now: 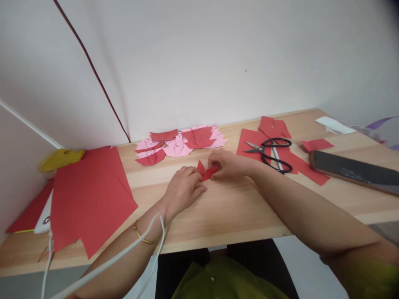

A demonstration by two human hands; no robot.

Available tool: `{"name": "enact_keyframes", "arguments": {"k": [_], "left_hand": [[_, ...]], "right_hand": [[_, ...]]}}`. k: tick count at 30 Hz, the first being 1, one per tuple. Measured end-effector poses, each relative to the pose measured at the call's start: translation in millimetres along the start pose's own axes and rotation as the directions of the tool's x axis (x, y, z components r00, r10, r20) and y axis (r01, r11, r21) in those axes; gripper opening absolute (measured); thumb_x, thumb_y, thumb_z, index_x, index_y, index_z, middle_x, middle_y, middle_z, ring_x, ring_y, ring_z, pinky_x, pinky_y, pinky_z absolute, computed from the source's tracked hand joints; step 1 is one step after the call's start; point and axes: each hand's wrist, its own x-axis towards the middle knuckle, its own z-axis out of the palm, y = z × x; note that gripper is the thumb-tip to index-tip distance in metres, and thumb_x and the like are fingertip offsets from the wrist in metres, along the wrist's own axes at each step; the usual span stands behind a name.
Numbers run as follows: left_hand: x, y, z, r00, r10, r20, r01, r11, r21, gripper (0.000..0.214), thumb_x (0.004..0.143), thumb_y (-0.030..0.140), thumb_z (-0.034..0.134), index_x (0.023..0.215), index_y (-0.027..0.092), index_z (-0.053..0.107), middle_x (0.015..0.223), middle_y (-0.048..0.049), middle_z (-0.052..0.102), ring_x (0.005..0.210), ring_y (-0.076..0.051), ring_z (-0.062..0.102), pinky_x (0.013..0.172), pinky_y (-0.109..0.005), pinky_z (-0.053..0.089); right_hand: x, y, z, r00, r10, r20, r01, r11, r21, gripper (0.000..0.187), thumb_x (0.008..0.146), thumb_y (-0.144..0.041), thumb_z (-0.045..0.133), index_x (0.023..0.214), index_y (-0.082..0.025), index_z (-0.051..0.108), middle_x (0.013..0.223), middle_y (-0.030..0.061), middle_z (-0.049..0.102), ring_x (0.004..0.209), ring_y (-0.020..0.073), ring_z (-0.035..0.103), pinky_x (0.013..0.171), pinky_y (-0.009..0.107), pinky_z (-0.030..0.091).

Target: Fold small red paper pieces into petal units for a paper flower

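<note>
A small folded piece of red paper [206,171] sits on the wooden table [230,211] between my two hands. My left hand [183,189] rests on the table with its fingers curled, pinching the paper's left side. My right hand [229,164] comes in from the right and pinches the paper's right end. A gold bangle [141,236] circles my left wrist. Behind the hands lies a heap of folded red and pink paper pieces [181,144].
Large red sheets [89,197] cover the table's left part, with a yellow object [60,158] behind them. Black scissors [271,153] lie on red paper scraps [249,143] at the right. A dark flat bar [355,171] lies far right. White cables [102,265] hang near my left arm.
</note>
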Motion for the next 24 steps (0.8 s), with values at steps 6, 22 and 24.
{"name": "enact_keyframes", "arguments": {"k": [6, 22, 24], "left_hand": [[1.2, -2.3, 1.6, 0.997, -0.062, -0.051, 0.063, 0.998, 0.024, 0.023, 0.079, 0.036, 0.063, 0.09, 0.018, 0.055, 0.093, -0.0057, 0.06, 0.088, -0.021, 0.052, 0.078, -0.036, 0.043], [2.4, -2.3, 0.8, 0.911, -0.366, -0.189, 0.273, 0.881, -0.387, 0.011, 0.082, 0.023, 0.052, 0.079, 0.018, 0.061, 0.069, 0.0001, 0.062, 0.062, -0.012, 0.053, 0.061, -0.025, 0.04], [4.9, -5.8, 2.1, 0.856, -0.504, -0.119, 0.311, 0.683, -0.661, 0.013, 0.079, 0.028, 0.058, 0.073, 0.016, 0.059, 0.062, 0.0016, 0.059, 0.054, -0.01, 0.048, 0.053, -0.022, 0.035]], "right_hand": [[-1.4, -9.2, -1.6, 0.992, 0.108, 0.06, -0.118, 0.974, 0.193, 0.014, 0.073, -0.031, 0.054, 0.067, -0.018, 0.056, 0.065, -0.0027, 0.052, 0.06, 0.0106, 0.044, 0.054, 0.023, 0.033], [-5.6, -35.2, 2.7, 0.965, 0.24, -0.105, -0.142, 0.817, 0.559, 0.037, 0.081, -0.052, 0.051, 0.069, -0.017, 0.056, 0.065, -0.0016, 0.051, 0.06, 0.0101, 0.043, 0.055, 0.023, 0.034], [-4.1, -36.3, 1.4, 0.92, 0.303, -0.25, -0.105, 0.803, 0.587, 0.038, 0.081, -0.055, 0.051, 0.073, -0.018, 0.054, 0.067, -0.0014, 0.051, 0.062, 0.0105, 0.044, 0.059, 0.024, 0.035]]}}
